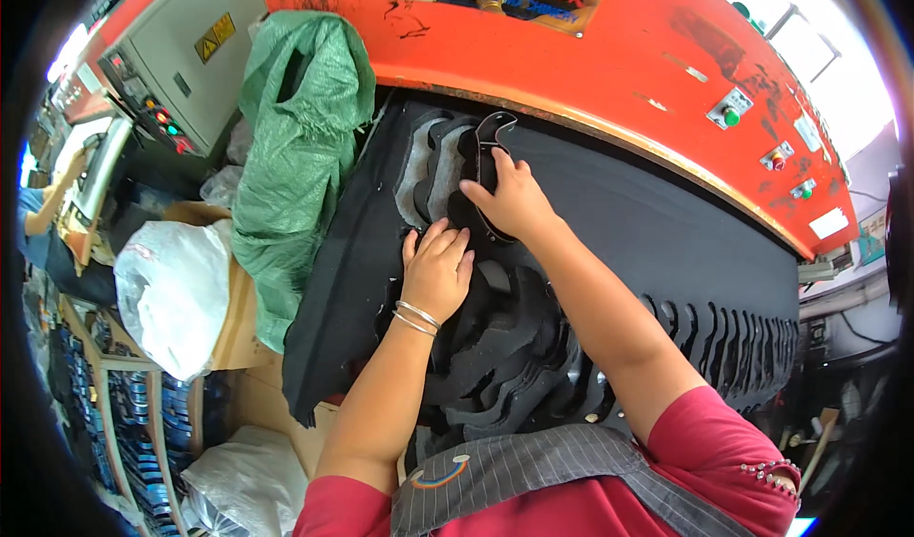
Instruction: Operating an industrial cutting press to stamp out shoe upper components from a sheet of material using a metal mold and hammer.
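Note:
My right hand (514, 199) grips a dark metal cutting die (497, 129), a wavy upright strip standing on a black sheet (619, 223). Its thumb and fingers are around the die's edge, and the inner part of the grip is partly hidden. My left hand (437, 275), with metal bangles at the wrist, lies with fingers stretched out on the black material, just nearer than the die. Left of the die are wavy cut-outs (415, 175) showing a grey surface beneath. A pile of curved black cut pieces (500, 351) lies between my forearms.
An orange machine (647, 61) with buttons spans the far side. A row of curved slots (733, 347) runs along the sheet's near right edge. To the left are a green woven sack (300, 147), a white plastic bag (176, 289), a grey control cabinet (195, 56) and another person's arm (52, 199).

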`<control>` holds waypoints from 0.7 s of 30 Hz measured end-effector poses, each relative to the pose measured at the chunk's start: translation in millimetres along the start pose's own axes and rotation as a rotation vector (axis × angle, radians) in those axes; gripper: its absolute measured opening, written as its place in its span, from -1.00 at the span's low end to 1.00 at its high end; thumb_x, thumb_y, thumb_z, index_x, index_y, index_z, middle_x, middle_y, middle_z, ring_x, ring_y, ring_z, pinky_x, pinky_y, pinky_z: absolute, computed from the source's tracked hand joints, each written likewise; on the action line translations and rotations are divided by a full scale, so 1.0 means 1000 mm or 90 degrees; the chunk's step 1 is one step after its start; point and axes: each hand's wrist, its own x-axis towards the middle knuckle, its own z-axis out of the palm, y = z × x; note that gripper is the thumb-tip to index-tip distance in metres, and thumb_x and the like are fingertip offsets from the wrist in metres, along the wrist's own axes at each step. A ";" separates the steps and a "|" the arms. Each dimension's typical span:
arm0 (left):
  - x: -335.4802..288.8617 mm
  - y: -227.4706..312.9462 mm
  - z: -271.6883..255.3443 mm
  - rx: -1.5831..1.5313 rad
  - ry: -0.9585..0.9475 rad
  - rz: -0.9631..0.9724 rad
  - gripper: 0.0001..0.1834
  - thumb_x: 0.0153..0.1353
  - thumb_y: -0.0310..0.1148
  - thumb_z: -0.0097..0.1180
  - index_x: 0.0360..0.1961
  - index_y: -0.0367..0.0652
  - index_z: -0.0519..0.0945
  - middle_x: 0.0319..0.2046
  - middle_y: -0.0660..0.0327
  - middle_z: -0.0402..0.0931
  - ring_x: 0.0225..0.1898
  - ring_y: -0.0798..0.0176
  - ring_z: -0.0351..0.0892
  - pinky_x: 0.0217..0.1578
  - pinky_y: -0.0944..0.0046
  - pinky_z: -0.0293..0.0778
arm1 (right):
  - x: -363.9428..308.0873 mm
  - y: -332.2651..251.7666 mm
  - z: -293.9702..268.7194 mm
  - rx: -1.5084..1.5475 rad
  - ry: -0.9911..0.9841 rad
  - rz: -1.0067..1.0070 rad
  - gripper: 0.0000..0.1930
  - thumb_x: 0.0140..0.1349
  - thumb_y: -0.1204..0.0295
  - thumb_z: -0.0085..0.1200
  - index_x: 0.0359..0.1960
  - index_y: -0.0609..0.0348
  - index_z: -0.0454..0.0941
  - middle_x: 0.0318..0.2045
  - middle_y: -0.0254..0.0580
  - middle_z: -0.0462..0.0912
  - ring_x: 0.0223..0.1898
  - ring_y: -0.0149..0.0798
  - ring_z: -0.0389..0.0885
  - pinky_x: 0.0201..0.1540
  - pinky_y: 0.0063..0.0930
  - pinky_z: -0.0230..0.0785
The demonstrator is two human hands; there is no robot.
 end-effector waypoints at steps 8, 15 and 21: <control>-0.001 0.010 -0.005 -0.031 -0.018 -0.023 -0.64 0.15 -0.34 0.06 -0.02 -0.18 0.56 -0.09 0.21 0.51 0.18 0.13 0.34 0.21 -0.12 0.03 | -0.059 0.039 -0.015 -0.086 -0.077 -0.219 -0.06 -0.12 0.17 0.38 0.31 0.18 0.17 0.24 0.16 0.31 0.35 0.07 0.14 0.27 -0.09 0.03; -0.001 0.010 -0.010 -0.028 -0.048 -0.041 -0.57 0.11 -0.35 0.06 0.05 -0.18 0.51 -0.06 0.20 0.45 0.20 0.11 0.31 0.21 -0.15 0.02 | -0.068 0.041 0.001 -0.073 -0.002 -0.284 -0.18 -0.15 0.19 0.39 0.20 0.23 0.34 0.08 0.08 0.50 0.09 0.02 0.50 0.18 -0.16 0.25; 0.005 0.011 -0.011 -0.019 -0.056 -0.037 -0.57 0.12 -0.35 0.05 0.05 -0.20 0.51 -0.05 0.18 0.44 0.21 0.11 0.30 0.22 -0.14 0.01 | -0.058 0.045 0.001 -0.039 0.001 -0.311 -0.20 -0.13 0.21 0.39 0.19 0.24 0.35 0.07 0.05 0.52 0.12 -0.04 0.49 0.25 -0.15 0.23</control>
